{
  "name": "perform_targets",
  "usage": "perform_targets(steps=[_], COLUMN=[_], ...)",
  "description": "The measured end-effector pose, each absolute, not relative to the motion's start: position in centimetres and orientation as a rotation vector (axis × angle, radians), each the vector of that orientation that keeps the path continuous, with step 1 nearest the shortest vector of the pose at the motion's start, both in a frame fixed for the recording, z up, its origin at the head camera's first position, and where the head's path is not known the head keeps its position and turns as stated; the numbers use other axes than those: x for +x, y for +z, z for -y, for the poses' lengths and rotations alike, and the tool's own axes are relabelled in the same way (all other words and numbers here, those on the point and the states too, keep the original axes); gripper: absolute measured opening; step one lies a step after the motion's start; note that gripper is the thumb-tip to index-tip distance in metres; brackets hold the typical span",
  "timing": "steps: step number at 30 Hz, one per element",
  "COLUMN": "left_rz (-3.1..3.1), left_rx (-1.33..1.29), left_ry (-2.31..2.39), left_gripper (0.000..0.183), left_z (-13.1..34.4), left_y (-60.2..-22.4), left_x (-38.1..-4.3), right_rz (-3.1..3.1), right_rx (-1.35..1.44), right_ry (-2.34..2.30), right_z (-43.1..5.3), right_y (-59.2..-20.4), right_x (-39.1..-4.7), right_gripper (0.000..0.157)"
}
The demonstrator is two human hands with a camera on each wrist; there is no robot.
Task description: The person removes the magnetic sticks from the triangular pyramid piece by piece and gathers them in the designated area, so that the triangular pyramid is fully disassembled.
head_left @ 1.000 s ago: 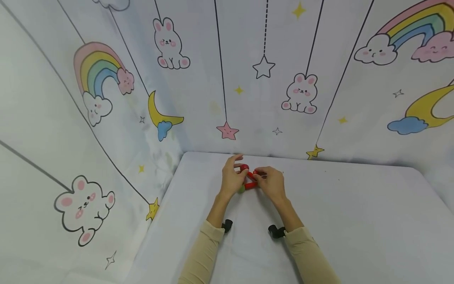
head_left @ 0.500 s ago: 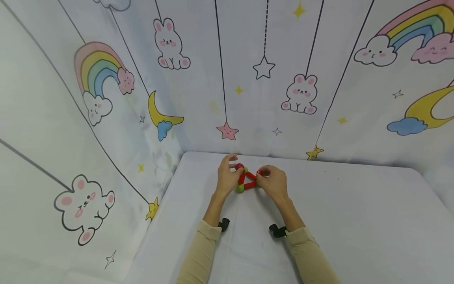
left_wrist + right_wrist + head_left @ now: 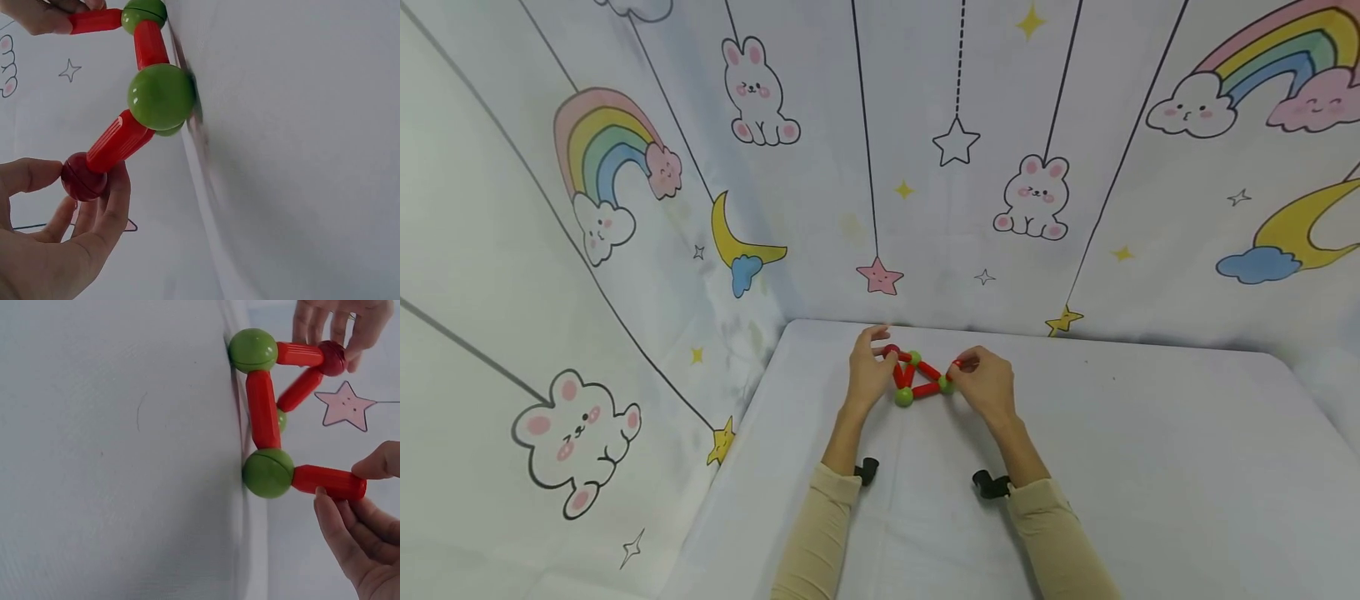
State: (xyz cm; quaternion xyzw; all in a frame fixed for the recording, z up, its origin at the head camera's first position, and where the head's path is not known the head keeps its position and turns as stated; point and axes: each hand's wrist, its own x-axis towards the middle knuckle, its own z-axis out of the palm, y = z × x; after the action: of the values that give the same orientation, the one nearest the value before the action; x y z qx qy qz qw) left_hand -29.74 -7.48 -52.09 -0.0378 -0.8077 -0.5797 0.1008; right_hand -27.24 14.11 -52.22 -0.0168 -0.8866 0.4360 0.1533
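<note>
A triangle of green balls (image 3: 904, 397) and red rods (image 3: 927, 389) lies on the table, likely a magnetic building set. Two more rods rise from it to a dark red ball (image 3: 83, 178). My left hand (image 3: 868, 375) pinches that ball between thumb and fingers at the structure's left side. At the right corner, a single red rod (image 3: 330, 482) stands up from a green ball (image 3: 269, 473). My right hand (image 3: 987, 383) holds this rod near its upper end, between thumb and fingers. Nothing shows attached to the rod's free end.
The white table (image 3: 1150, 467) stretches to the right and toward me. Behind it hangs a cloth backdrop (image 3: 925, 208) printed with rabbits, stars and rainbows. Black camera mounts (image 3: 992, 485) sit at both wrists.
My left hand has moved left with the dark red ball, and more of the triangle shows. My right hand has shifted slightly right, to the triangle's right corner.
</note>
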Motion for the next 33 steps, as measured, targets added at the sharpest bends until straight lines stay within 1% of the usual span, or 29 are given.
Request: perform_targets(steps=[9,19,25,33], left_rz=[2.39,2.426,2.502,2.591], left_rx=[-0.041,0.047,0.087,0.112], left_ry=[-1.726,-1.72,-1.703,-1.67], left_gripper=[0.045,0.042,0.042,0.045], left_z=[8.4,9.6,10.4,11.1], left_y=[-52.4,-53.3,-53.5,-53.5], left_x=[-29.9,-30.5,-30.6,-30.5], right_rz=[2.609,2.653,2.716,2.766], right_rx=[-0.072,-0.07,-0.081,-0.129], right_ry=[1.254,1.32,1.344,1.421], right_z=[-15.4,-17.1,-17.9,-18.7], right_y=[-52.2,-52.1,-52.3,-52.3], right_x=[-27.2,-27.3,-27.6,-27.6], right_gripper=[0.021,0.021,0.024,0.027])
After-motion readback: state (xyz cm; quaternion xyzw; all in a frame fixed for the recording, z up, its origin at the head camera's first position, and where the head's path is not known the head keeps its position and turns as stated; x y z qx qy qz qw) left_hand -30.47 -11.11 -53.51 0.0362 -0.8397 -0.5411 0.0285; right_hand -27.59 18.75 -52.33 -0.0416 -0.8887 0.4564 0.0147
